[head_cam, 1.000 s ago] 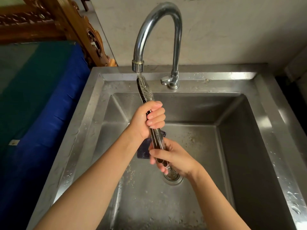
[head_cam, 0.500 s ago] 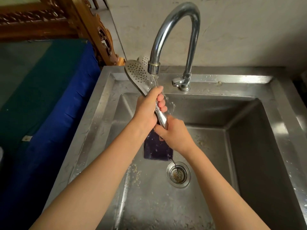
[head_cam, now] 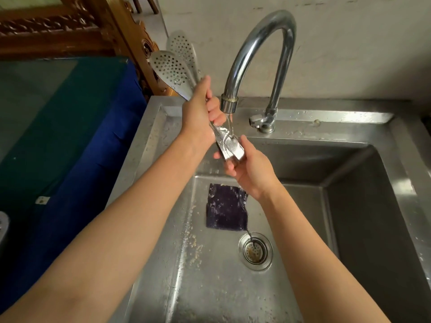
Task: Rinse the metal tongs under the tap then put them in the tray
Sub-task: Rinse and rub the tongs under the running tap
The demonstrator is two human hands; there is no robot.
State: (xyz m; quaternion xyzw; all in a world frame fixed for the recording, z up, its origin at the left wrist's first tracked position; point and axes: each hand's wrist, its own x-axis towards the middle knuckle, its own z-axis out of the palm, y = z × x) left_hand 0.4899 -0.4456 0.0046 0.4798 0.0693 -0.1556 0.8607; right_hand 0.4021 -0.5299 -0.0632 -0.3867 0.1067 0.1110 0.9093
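Now left hand and right hand both clamp one tongs under one tap.

Tongs: bright steel, perforated blades, wet and glossy. Tap is polished chrome, mirror-smooth; sink is brushed steel, duller, water-spotted and flecked with residue. Dark pad looks coarse and matt; carved wood frame varnished, blue cloth matt.
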